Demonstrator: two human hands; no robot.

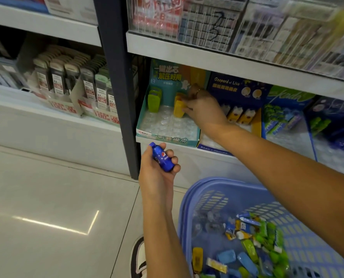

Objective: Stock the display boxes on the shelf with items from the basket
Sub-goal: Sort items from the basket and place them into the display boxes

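In teal box (173,138), right hand (204,110) grips eraser (178,109)

"Gaspard et Lisa": navy disp. box (230,91)

We find free tray pockets across the front of the teal display box (168,137) and between green item (154,100) and yellow item (178,110). Shelf board (207,58) limits entry above, dark post (117,77) at left; our right hand (204,111) fills the right side.
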